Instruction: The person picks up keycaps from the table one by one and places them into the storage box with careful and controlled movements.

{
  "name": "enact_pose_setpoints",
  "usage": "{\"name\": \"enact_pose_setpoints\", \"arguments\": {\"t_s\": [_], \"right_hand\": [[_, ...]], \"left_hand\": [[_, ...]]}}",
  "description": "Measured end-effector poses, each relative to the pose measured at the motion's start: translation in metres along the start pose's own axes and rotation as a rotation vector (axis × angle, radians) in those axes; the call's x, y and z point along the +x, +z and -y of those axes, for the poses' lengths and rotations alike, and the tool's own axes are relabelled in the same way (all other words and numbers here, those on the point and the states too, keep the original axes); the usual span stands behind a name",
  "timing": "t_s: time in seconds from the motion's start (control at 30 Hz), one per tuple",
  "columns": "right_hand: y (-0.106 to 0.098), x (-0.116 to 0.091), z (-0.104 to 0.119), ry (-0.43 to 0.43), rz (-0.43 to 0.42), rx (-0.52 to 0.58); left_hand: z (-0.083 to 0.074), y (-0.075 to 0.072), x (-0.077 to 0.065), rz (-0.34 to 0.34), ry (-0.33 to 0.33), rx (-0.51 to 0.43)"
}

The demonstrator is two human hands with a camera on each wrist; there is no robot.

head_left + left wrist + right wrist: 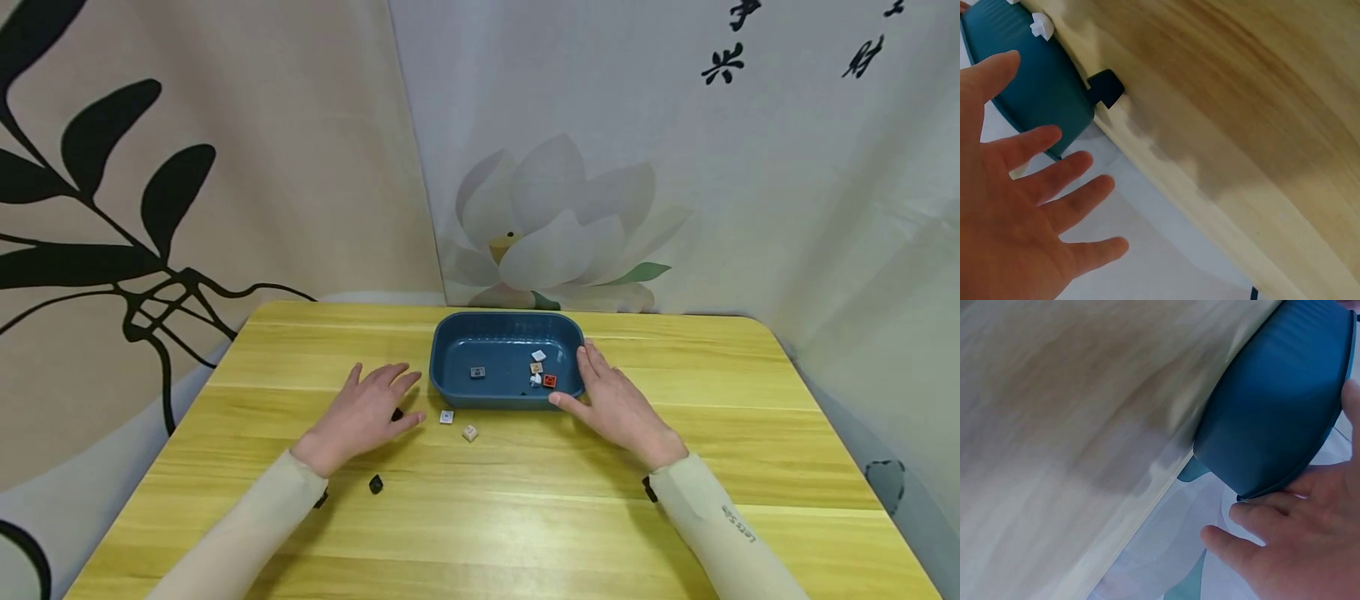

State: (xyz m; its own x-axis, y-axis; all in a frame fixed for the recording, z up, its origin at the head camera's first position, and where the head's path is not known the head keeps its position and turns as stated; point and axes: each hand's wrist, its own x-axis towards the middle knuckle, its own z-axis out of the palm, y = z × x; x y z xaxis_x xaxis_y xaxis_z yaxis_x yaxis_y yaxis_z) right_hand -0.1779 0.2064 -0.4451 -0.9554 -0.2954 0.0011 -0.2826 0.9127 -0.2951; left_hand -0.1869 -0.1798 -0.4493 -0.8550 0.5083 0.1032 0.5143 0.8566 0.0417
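My left hand (358,423) hovers over the table left of a blue tray (507,403), fingers spread and nothing held. A black keycap (397,414) shows between its thumb and index finger; in the left wrist view this black keycap (1105,88) is beside the tray, beyond the fingertips. Just right of the left thumb lie a white keycap (446,417) and a cream keycap (470,433). My right hand (621,408) rests against the tray's right front corner, fingers extended along the right side and thumb at the front rim. In the right wrist view its fingertips touch the rim.
Inside the tray are a grey keycap (477,372), a red keycap (550,381) and several pale ones. Another black keycap (377,484) lies nearer me, by the left wrist. Behind the wooden table (480,533) hangs a printed curtain (337,167).
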Motion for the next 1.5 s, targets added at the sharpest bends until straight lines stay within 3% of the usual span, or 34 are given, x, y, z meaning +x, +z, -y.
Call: {"name": "enact_pose_setpoints", "arguments": {"t_s": [0.4,0.63,0.9,1.3,1.5], "right_hand": [[0.0015,0.0001,-0.0002,-0.004,-0.002,0.001],[0.0006,0.0006,-0.0001,-0.006,0.002,0.005],[0.0000,0.0008,0.0003,-0.001,0.000,0.004],[-0.0003,-0.0006,0.0003,0.002,-0.002,0.004],[0.0004,-0.0008,0.0000,-0.001,0.000,0.005]], "left_hand": [[0.0016,0.0062,-0.0055,-0.037,0.104,-0.004],[0.0018,0.0060,-0.0060,-0.002,0.125,0.014],[0.0028,0.0073,-0.0065,-0.014,0.152,0.028],[0.0019,0.0059,-0.0074,0.007,0.152,-0.060],[0.0015,0.0030,-0.0076,-0.032,0.172,-0.105]]}}
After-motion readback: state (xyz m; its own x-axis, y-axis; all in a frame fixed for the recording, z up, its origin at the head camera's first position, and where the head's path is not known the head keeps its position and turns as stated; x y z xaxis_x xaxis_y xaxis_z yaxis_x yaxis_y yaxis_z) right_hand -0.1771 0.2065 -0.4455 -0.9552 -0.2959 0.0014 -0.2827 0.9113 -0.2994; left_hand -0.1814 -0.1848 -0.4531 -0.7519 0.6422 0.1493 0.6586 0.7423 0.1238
